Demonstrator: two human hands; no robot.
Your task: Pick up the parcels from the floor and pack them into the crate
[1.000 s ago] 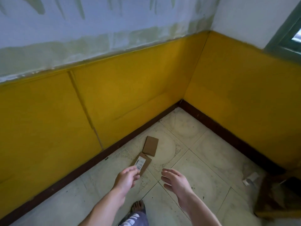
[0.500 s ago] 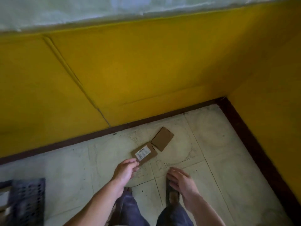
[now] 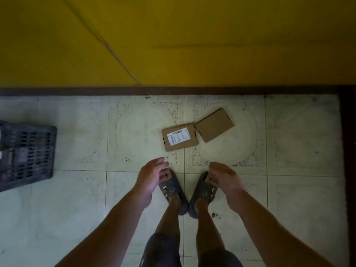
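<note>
Left hand [image 3: 152, 176], right hand [image 3: 225, 178] empty, loosely curled, above pale tiled floor [image 3: 77, 199] near white-labelled flat brown cardboard parcel [image 3: 180, 136] touching plain flat brown cardboard parcel [image 3: 214, 125]; both look light, stiff, lying flush, so pry and pinch an edge.

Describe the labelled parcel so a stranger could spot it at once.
Below the yellow wall, two flat brown parcels lie on the floor. The labelled parcel is the left one; unlike the plain parcel beside it, it bears a white sticker.

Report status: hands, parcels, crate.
Left hand and right hand open, empty. Labelled parcel and plain parcel flat on floor, side by side. Crate at left; nothing in the way.
</note>
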